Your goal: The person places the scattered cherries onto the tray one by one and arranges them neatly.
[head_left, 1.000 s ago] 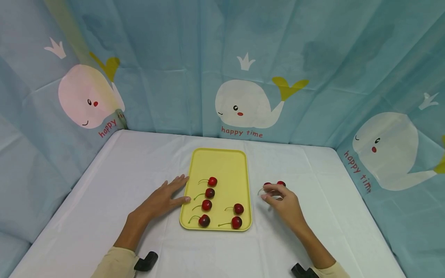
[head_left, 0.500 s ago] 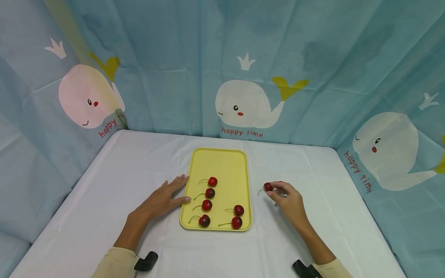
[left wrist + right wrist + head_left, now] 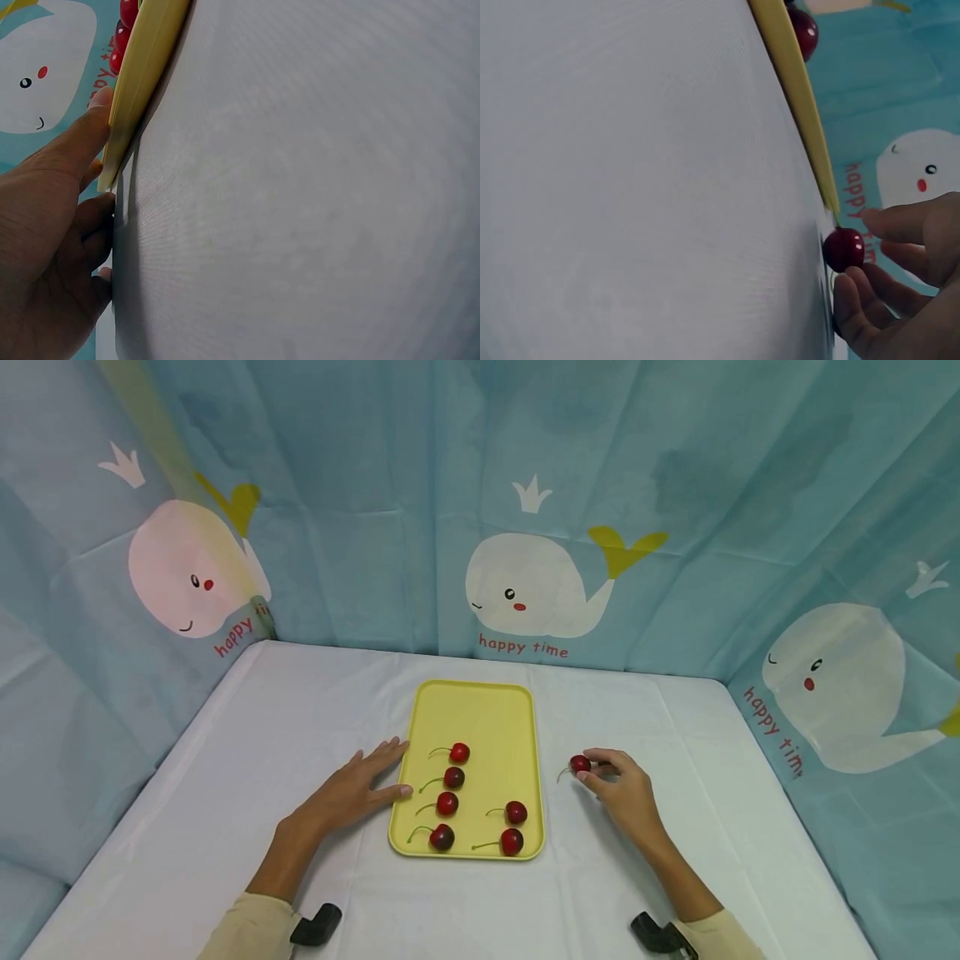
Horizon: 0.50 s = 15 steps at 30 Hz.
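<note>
A dark red cherry (image 3: 580, 764) with a thin stem lies right of the yellow tray (image 3: 480, 710), its stem pointing left. My right hand (image 3: 621, 789) has thumb and fingertips at its right side, lightly pinching it; in the right wrist view the cherry (image 3: 844, 250) sits between thumb and fingers. The cherry beside it is hidden by my hand. My left hand (image 3: 348, 789) rests with spread fingers at the tray's left edge, the thumb on the rim. In the tray, several cherries form a left column, topped by one cherry (image 3: 460, 752); two others, including a cherry (image 3: 512, 842), lie at lower right.
A white cloth (image 3: 300, 710) covers the table. Blue curtains (image 3: 360, 577) with whale prints stand behind it and along both sides. Black wrist devices, such as the left one (image 3: 317, 925), sit by the beige sleeves.
My right hand has moved right, its fingertips coming to the right side of the nearer cherry and covering the one beside it. My left hand and the tray have stayed put.
</note>
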{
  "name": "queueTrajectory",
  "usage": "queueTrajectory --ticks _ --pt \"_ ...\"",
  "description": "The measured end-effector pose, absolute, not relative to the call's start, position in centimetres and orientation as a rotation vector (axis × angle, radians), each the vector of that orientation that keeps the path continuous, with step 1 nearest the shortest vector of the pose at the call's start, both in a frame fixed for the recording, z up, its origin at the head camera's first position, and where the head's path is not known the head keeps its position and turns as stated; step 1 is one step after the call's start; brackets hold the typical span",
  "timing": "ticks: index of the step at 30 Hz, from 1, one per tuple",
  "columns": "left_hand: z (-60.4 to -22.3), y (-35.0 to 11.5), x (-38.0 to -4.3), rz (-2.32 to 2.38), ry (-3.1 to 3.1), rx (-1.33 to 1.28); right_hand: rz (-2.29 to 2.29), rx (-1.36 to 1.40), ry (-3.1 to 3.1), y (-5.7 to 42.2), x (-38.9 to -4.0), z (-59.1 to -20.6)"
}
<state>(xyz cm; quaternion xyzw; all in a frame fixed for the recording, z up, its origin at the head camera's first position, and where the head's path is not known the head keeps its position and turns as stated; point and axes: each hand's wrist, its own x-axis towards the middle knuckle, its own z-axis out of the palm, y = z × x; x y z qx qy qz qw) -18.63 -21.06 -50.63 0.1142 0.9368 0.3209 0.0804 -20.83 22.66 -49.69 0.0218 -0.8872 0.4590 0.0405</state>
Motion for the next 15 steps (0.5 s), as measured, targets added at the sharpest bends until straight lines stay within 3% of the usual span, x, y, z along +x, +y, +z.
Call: queueTrajectory --ticks 15 --pt "-50.6 -21.0 -18.5 0.952 2.804 0.324 1.262 0.136 -2.809 22.8 -22.0 -49.9"
